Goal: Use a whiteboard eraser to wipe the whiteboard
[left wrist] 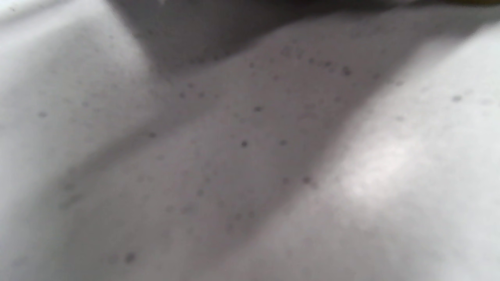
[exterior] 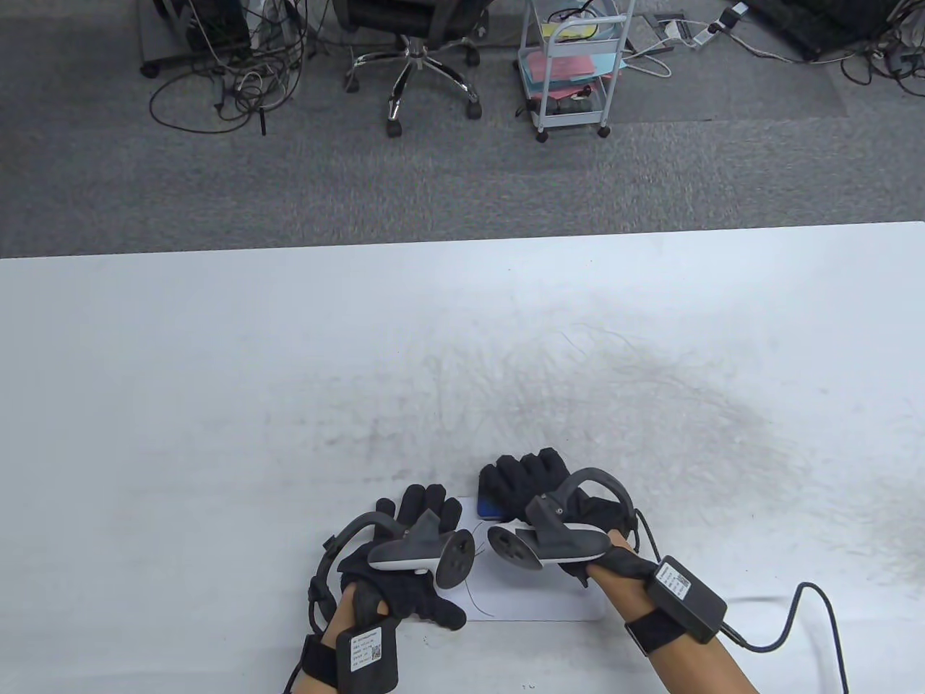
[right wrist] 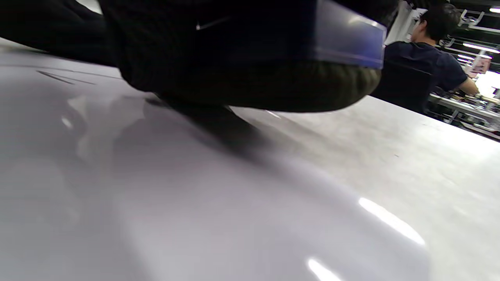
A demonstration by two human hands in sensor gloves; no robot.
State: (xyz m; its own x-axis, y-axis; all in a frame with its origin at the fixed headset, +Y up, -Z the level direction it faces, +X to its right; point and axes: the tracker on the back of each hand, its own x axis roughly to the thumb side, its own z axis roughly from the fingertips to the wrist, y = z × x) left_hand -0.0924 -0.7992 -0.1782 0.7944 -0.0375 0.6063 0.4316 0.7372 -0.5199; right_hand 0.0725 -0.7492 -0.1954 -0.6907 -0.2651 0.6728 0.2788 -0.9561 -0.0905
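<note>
Right hand [exterior: 538,481] presses blue-backed eraser [exterior: 490,508] on glossy whiteboard [exterior: 535,611].

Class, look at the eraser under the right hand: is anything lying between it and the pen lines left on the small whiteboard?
Nothing visible does. The right hand holds the blue eraser on the whiteboard, and the thin pen lines lie beside it on bare board.

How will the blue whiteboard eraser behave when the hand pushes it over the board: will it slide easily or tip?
The blue block-shaped whiteboard eraser probably slides easily, since the glossy white whiteboard shows sharp reflections. It looks low and flat under the right hand, so tipping seems unlikely. Its dark pad likely compresses slightly.
</note>
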